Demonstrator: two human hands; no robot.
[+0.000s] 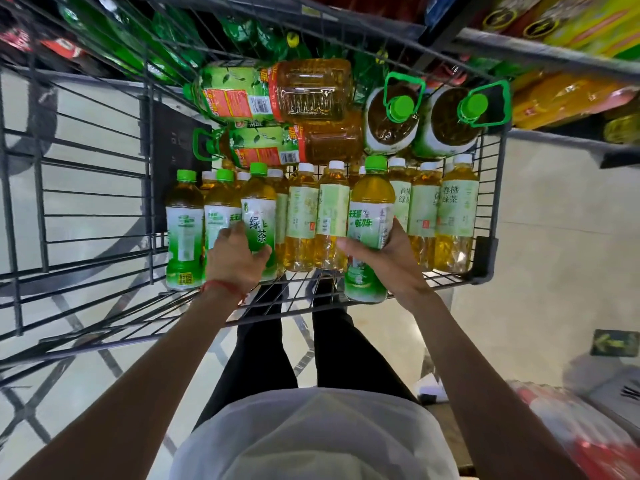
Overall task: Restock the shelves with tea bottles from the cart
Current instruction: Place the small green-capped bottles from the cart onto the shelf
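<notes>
A wire cart (485,258) holds a row of upright tea bottles. My left hand (235,258) grips a green-capped tea bottle (259,209) that stands in the row left of centre. My right hand (384,261) holds another green-capped tea bottle (370,216), which sits slightly nearer me than the row. Between the two stand white-capped pale-label tea bottles (332,209). More white-capped bottles (453,209) fill the right end, and green-capped ones (185,223) the left end.
Large green-handled jugs of tea (277,95) lie and stand at the cart's far side. Green bottles (131,39) lie in a second wire basket beyond. Shelves with yellow drinks (561,98) run along the upper right. Red packs (588,438) sit low on the right.
</notes>
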